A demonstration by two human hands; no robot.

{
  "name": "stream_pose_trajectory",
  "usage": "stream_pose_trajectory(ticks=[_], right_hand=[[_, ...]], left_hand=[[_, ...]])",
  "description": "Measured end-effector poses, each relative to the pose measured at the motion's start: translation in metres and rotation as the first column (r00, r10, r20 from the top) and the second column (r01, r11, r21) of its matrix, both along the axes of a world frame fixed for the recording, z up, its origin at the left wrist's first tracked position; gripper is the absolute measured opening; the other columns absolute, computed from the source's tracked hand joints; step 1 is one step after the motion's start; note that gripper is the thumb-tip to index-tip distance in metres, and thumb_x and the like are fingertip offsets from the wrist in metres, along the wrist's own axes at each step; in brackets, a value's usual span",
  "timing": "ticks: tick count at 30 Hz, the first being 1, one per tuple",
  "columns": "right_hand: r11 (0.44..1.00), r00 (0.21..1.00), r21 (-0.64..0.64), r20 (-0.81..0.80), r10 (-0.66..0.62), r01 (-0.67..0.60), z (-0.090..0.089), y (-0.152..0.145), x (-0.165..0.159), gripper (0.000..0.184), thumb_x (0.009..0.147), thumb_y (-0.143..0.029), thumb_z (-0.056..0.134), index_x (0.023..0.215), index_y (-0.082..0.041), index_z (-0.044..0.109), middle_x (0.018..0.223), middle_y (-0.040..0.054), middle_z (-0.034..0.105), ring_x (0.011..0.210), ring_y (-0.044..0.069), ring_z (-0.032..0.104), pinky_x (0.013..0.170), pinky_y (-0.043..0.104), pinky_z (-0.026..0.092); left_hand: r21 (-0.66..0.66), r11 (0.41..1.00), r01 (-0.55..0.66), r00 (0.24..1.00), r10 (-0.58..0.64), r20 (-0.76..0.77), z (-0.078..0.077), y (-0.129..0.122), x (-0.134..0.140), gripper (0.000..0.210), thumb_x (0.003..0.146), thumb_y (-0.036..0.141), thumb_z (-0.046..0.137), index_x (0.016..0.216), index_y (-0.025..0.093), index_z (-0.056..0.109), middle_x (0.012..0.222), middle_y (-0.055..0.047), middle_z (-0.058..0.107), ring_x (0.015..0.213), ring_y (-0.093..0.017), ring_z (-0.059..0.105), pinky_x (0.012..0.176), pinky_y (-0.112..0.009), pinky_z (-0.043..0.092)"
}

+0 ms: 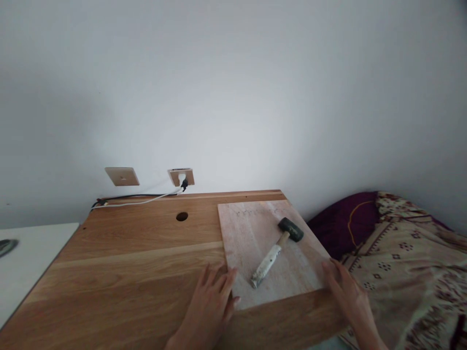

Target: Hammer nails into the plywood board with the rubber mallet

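Observation:
A pale, thin board [241,243] lies flat on the wooden desk [146,282]. On top of it rests a mallet [268,265] with a black head and a white-coated handle, its head toward the far right. My left hand [209,306] lies at the board's near left corner, fingers spread, the fingertips touching its edge. At the near right corner, my right hand [346,291] has its fingers stretched along the board's edge, slightly blurred. Neither hand touches the mallet.
Behind the desk, a wall socket [188,176] holds plugs with black and white cables [146,200]. A round hole [182,216] pierces the desktop. Patterned fabric [404,262] and a purple cloth [343,223] lie at the right. A white surface [40,257] adjoins the left.

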State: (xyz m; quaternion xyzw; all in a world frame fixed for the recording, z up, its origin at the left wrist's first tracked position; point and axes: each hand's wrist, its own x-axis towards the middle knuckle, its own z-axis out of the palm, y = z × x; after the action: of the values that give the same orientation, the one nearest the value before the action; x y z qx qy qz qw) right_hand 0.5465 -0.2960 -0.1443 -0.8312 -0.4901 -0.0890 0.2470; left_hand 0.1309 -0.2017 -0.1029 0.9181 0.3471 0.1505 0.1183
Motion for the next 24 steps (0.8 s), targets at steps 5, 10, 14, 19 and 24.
stream_pose_trajectory(ticks=[5, 10, 14, 19, 24], right_hand=[[0.999, 0.998, 0.022, -0.034, 0.046, -0.045, 0.010, 0.006, -0.028, 0.053, 0.098, -0.062, 0.040, 0.119, -0.022, 0.068, 0.108, 0.0151, 0.077, 0.100, 0.034, 0.074, 0.083, 0.048, 0.061], [0.960, 0.960, 0.070, -0.057, 0.274, -0.270, 0.013, 0.007, -0.086, 0.046, 0.101, -0.060, 0.043, 0.107, -0.023, 0.071, 0.104, 0.0141, 0.078, 0.095, 0.031, 0.076, 0.083, 0.047, 0.061], [0.952, 0.945, 0.110, -0.133, 0.299, -0.286, 0.018, 0.022, -0.127, 0.047, 0.102, -0.061, 0.045, 0.106, -0.023, 0.071, 0.105, 0.0141, 0.078, 0.098, 0.033, 0.075, 0.087, 0.051, 0.061], [0.920, 0.865, 0.142, -0.314, 0.391, -0.365, 0.037, 0.090, -0.154, 0.037, 0.100, -0.051, 0.050, 0.108, -0.022, 0.071, 0.104, 0.0142, 0.077, 0.091, 0.030, 0.075, 0.080, 0.043, 0.061], [0.832, 0.739, 0.127, -0.402, 0.541, -0.540, 0.054, 0.198, -0.184, 0.026, 0.092, -0.031, 0.057, 0.110, -0.019, 0.071, 0.104, 0.0124, 0.071, 0.074, 0.020, 0.068, 0.076, 0.036, 0.058]], left_hand=[[0.130, 0.988, -0.089, 0.994, 0.096, -0.052, 0.008, 0.006, -0.033, 0.045, 0.102, 0.033, 0.056, 0.146, 0.024, 0.054, 0.131, -0.007, 0.073, 0.135, -0.031, 0.057, 0.120, -0.062, 0.035], [0.220, 0.936, -0.274, 0.954, 0.293, -0.057, -0.002, 0.009, -0.105, 0.042, 0.105, 0.042, 0.043, 0.137, 0.024, 0.064, 0.131, -0.009, 0.073, 0.127, -0.030, 0.063, 0.118, -0.059, 0.037], [0.162, 0.918, -0.361, 0.926, 0.373, -0.050, -0.003, 0.000, -0.161, 0.041, 0.103, 0.044, 0.040, 0.123, 0.028, 0.072, 0.127, -0.007, 0.075, 0.119, -0.032, 0.068, 0.112, -0.057, 0.046], [-0.133, 0.773, -0.620, 0.773, 0.631, 0.063, 0.014, 0.022, -0.178, 0.039, 0.098, 0.044, 0.041, 0.115, 0.026, 0.072, 0.118, -0.007, 0.077, 0.103, -0.029, 0.074, 0.092, -0.045, 0.059], [-0.296, 0.725, -0.622, 0.701, 0.684, 0.203, 0.023, 0.108, -0.146, 0.038, 0.090, 0.035, 0.048, 0.115, 0.016, 0.069, 0.112, -0.013, 0.074, 0.092, -0.026, 0.072, 0.084, -0.039, 0.059]])
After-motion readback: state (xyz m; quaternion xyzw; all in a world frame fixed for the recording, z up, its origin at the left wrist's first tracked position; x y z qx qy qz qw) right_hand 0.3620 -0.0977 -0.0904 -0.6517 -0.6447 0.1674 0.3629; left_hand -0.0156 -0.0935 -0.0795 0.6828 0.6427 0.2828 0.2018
